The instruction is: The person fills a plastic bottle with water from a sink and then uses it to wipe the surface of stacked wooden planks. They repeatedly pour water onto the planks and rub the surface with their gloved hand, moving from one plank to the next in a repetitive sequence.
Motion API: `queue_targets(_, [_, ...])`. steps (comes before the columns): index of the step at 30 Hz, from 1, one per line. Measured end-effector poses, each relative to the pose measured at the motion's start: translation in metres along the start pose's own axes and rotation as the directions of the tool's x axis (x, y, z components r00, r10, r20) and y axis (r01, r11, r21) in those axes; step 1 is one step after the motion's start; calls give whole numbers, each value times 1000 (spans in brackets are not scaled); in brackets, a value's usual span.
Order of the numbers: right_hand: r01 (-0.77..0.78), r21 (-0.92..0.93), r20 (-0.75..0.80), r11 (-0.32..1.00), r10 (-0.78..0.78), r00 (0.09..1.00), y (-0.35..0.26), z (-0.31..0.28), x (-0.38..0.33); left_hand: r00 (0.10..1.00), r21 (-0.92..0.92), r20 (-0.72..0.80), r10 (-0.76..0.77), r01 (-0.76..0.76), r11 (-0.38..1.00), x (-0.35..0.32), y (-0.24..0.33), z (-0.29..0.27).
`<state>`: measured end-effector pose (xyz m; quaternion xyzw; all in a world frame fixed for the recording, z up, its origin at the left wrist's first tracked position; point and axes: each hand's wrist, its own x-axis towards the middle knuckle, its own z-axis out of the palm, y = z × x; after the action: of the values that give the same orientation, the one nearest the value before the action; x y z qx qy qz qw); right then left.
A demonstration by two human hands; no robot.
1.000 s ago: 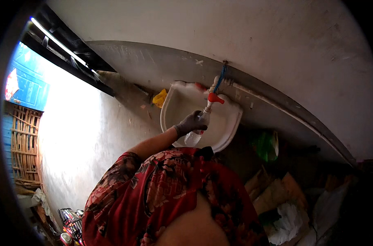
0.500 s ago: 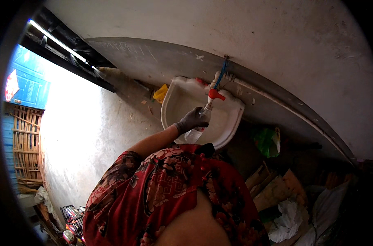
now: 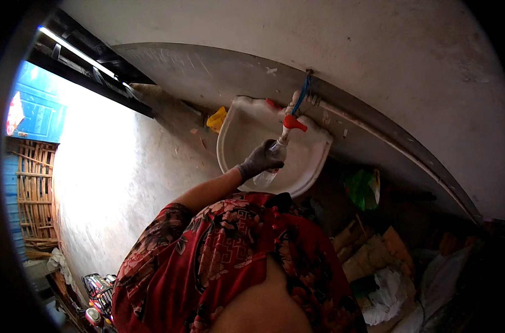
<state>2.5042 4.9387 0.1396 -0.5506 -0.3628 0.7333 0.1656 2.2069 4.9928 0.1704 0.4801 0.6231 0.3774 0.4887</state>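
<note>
— What do we see in our left hand [image 3: 259,161]?

— We see a grey glove on it. The hand is closed around a clear plastic bottle [image 3: 270,166]. We hold the bottle by its upper part, near the neck.

— Where is the bottle?

— It is over the white sink [image 3: 238,130], and its mouth is right under the tap [image 3: 288,123] with the red handle. The bottle tilts a bit, and its lower end sticks out below our fingers.

— Is the bottle hard to hold?

— We think it is light and soft. Thin plastic bends if we squeeze hard. It may be wet and slippery too, and it should get heavier as water goes in. So a hold round the upper part seems good, snug but not tight.

— And our right hand?

— We cannot see it at all. Our red flowered shirt [image 3: 230,261] fills the bottom of the view.

— What else is near?

— A yellow thing [image 3: 216,119] lies by the sink's far edge, and a green bag [image 3: 362,187] sits to the right.
</note>
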Motion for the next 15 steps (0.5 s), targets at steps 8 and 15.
queue_targets(8, [-73, 430, -62, 900, 110, 992, -16, 19, -23, 1000, -4, -4, 18, -18, 1000, -2, -3, 2])
queue_targets(15, [203, -141, -145, 969, -223, 964, 5, -33, 13, 999, -24, 35, 29, -28, 999, 3, 9, 3])
